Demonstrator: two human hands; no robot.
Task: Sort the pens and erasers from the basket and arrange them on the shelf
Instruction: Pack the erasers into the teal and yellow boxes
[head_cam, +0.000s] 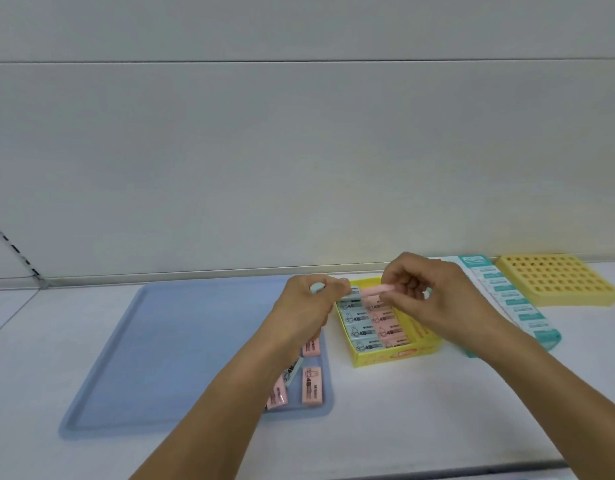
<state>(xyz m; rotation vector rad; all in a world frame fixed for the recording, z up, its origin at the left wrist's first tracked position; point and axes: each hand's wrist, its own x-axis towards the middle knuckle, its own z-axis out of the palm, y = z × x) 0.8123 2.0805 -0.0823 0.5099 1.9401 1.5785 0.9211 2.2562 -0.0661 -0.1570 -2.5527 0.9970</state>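
Over the white shelf (403,403), we hold an eraser in each grip above the yellow display box (385,358). Our right hand (434,292) pinches a pink eraser (378,289) flat between thumb and fingertips, level with the pink column, apparently to slot it into the open space at the far end. Our left hand (309,303) has its fingers curled round a pale blue eraser (318,287), held over the matching blue column so colours stay apart. More erasers (312,386) wait on the blue tray (160,341) beside the box, close for quick picking. A teal packet (520,313) and a yellow holed rack (555,278) stand to the right; no pens are in view.
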